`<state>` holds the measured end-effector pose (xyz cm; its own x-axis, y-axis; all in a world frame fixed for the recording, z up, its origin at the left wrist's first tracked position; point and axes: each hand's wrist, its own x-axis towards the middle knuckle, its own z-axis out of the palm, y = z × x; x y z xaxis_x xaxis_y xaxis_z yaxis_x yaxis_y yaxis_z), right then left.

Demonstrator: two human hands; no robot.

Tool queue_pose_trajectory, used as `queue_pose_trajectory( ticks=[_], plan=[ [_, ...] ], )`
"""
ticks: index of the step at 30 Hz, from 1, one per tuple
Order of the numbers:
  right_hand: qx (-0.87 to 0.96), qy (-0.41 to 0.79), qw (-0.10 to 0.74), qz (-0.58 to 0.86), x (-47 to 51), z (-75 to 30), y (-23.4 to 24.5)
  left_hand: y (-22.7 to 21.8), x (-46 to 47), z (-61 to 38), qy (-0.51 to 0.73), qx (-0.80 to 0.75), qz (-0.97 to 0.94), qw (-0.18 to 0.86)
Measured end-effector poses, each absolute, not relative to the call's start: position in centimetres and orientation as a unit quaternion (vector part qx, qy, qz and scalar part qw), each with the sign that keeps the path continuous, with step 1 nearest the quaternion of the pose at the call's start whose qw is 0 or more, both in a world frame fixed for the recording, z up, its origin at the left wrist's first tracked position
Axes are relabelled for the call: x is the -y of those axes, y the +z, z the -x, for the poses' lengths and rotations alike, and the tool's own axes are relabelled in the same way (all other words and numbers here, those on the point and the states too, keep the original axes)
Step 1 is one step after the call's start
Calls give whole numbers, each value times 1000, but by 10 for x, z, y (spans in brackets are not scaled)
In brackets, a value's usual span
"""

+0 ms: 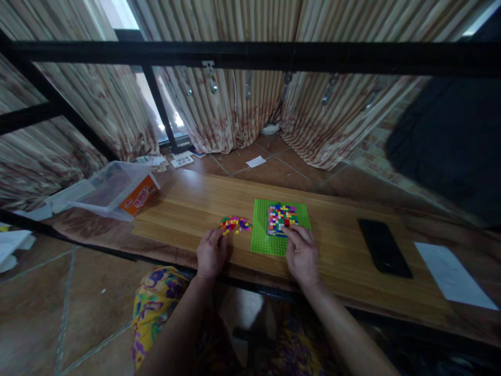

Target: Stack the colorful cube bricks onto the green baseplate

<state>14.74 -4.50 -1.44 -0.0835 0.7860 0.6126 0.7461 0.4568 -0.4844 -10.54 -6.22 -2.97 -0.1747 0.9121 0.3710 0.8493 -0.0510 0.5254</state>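
A green studded baseplate (258, 243) lies on the wooden board, carrying a block built of small multicoloured toy bricks (278, 213). My right hand (303, 253) reaches over the plate's near right part, thumb and forefinger pinched at the block's near edge beside a red brick (287, 222). Whatever sits between those fingertips is mostly hidden. Left of the plate is a loose pile of small bricks (236, 223) in many colours. My left hand (211, 253) rests at the pile's near left side, fingers curled together with the tips touching the bricks; what they hold is too small to tell.
A clear plastic bin (105, 183) with an orange label stands at the board's left end. On the right lie a black phone-like slab (383, 248) and a white paper sheet (454, 274). A dark metal bar (250, 55) crosses ahead, before striped curtains (219, 104).
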Motion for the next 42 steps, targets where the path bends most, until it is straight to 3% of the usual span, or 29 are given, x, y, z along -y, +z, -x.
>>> queue_pose_trajectory(
  ticks=[11,17,29,35,42],
  plan=[
    [706,64,478,519,68,-124,1,-30,64,108,361,-663,-654,49],
    [742,160,400,514,69,-73,-11,-28,66,107,355,-651,-668,62],
    [749,122,321,567,15,-39,-10,-30,68,109,381,-630,-670,92],
    [740,126,235,618,-5,-31,-8,-28,69,109,378,-628,-673,100],
    [714,151,218,648,-8,-27,-4,-27,70,110,386,-627,-668,111]
  ],
)
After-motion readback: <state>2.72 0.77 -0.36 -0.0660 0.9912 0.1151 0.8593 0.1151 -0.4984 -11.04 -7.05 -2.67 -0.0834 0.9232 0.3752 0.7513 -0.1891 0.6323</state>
